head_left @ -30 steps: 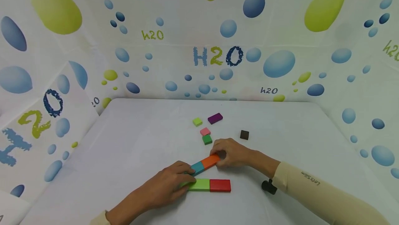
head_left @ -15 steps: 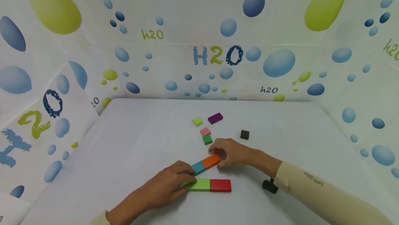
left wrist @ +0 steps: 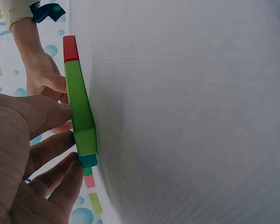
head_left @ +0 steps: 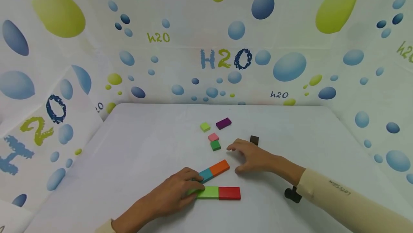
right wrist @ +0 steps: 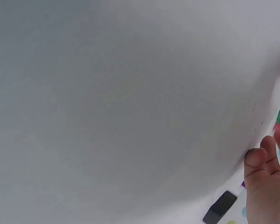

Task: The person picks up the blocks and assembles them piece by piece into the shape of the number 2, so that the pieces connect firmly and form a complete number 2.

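Note:
My left hand (head_left: 175, 191) holds the left end of a long green block (head_left: 208, 193); thumb and fingertips touch it in the left wrist view too. A red block (head_left: 229, 193) lies end to end with the green one. Other left fingertips rest on a teal block (head_left: 205, 175), whose left end is hidden under the hand. An orange block (head_left: 220, 167) adjoins the teal one, and this pair lies slanted behind the green and red row. My right hand (head_left: 255, 157), holding nothing, hovers right of the orange block with its fingers spread. It partly covers a black block (head_left: 254, 139).
Farther back on the white table (head_left: 145, 136) lie a dark green block (head_left: 215, 145), a pink block (head_left: 213, 137) touching it, a small lime block (head_left: 205, 127) and a purple block (head_left: 223, 123). A printed sheet (head_left: 180, 64) rises behind the table.
My right hand has let go of the orange block and moved right, its fingers spreading. The left hand and the block rows stay in place.

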Action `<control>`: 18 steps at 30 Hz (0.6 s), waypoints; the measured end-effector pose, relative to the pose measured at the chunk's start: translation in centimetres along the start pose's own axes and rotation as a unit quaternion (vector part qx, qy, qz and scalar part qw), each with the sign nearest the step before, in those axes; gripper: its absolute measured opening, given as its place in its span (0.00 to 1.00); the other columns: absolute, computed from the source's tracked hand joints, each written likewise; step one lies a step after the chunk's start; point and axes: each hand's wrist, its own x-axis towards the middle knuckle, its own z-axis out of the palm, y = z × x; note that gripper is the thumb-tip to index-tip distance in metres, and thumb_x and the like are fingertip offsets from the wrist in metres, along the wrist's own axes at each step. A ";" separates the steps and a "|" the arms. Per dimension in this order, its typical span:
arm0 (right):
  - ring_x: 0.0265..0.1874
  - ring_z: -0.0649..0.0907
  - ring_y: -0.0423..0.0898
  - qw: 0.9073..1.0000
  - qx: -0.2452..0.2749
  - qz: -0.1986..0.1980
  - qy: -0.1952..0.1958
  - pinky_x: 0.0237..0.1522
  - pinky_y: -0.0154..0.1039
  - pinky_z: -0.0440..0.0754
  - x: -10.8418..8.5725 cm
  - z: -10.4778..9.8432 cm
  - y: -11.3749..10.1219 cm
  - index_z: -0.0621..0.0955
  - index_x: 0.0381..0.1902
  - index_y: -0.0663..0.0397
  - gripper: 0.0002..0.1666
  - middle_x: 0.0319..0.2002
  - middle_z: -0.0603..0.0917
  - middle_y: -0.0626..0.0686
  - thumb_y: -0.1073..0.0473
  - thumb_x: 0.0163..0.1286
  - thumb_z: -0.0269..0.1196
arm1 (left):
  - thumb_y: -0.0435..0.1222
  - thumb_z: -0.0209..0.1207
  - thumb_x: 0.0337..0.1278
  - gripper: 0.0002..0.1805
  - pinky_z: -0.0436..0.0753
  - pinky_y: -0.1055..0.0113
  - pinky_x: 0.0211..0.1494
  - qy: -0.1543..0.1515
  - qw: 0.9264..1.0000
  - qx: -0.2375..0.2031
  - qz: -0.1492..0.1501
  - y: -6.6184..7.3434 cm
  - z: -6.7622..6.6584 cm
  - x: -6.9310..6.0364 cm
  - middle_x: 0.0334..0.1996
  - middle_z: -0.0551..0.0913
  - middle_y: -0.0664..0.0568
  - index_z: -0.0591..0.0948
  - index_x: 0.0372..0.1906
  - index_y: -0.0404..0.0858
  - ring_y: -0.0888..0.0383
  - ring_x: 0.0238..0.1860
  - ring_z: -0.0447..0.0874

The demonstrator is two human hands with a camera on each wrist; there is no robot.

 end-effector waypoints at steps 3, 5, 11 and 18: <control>0.57 0.74 0.45 1.000 -0.010 0.000 0.011 0.56 0.45 0.83 -0.4 -0.2 0.6 0.77 0.65 0.45 0.37 0.59 0.77 0.45 0.51 0.57 0.76 | 0.35 0.67 0.62 0.13 0.82 0.64 0.61 0.004 1.000 0.004 0.002 0.1 0.0 0.0 0.55 0.82 0.58 0.89 0.51 0.48 0.60 0.60 0.76; 0.58 0.74 0.45 1.000 -0.018 0.003 0.016 0.57 0.47 0.83 -0.5 -0.3 1.0 0.77 0.65 0.45 0.38 0.60 0.76 0.46 0.51 0.57 0.76 | 0.36 0.67 0.62 0.12 0.82 0.64 0.60 0.008 1.000 0.005 0.003 0.1 0.1 -0.1 0.55 0.82 0.58 0.89 0.50 0.48 0.60 0.59 0.76; 0.63 0.73 0.47 0.997 -0.061 0.011 0.045 0.62 0.50 0.80 -1.0 -0.5 1.7 0.76 0.66 0.46 0.40 0.63 0.75 0.47 0.50 0.56 0.77 | 0.36 0.67 0.62 0.12 0.82 0.64 0.60 0.016 1.000 0.006 0.008 0.0 0.2 0.0 0.54 0.83 0.57 0.89 0.49 0.48 0.60 0.59 0.76; 0.63 0.72 0.50 0.991 -0.095 0.031 0.089 0.60 0.52 0.81 -1.3 -0.9 2.0 0.75 0.67 0.47 0.44 0.64 0.75 0.50 0.48 0.53 0.78 | 0.36 0.67 0.62 0.12 0.82 0.65 0.60 0.018 1.000 0.002 0.007 0.0 0.4 0.0 0.55 0.83 0.57 0.89 0.49 0.48 0.60 0.59 0.77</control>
